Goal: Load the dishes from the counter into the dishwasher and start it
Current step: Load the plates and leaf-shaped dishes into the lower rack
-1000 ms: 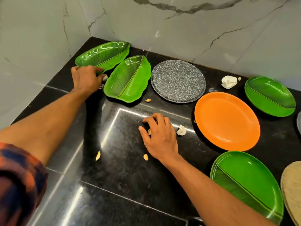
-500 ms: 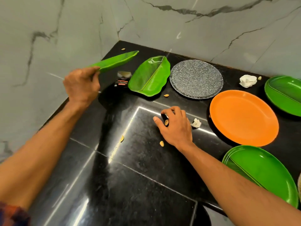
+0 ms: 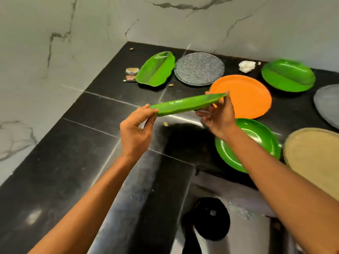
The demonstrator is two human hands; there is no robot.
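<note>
I hold a green leaf-shaped plate (image 3: 185,105) edge-on above the black counter (image 3: 77,143). My left hand (image 3: 134,132) pinches its near end and my right hand (image 3: 219,116) grips its far end. A second green leaf plate (image 3: 156,69) lies near the back corner. Beside it sit a grey speckled plate (image 3: 199,68), an orange plate (image 3: 245,96) and a green oval plate (image 3: 288,75). Another green plate (image 3: 256,136) lies under my right forearm. A tan plate (image 3: 315,154) and a grey plate (image 3: 328,105) are at the right edge.
Marble walls (image 3: 55,43) close the counter at the left and back. Small wrappers (image 3: 131,75), a crumpled tissue (image 3: 246,66) and scattered shells (image 3: 165,124) lie on the counter. Below the counter's front edge I see a steel surface with a dark round object (image 3: 211,219).
My left hand lifted the leaf plate from the back corner and brought it toward the middle. My right hand left the counter and took the plate's other end. The camera pulled back.
</note>
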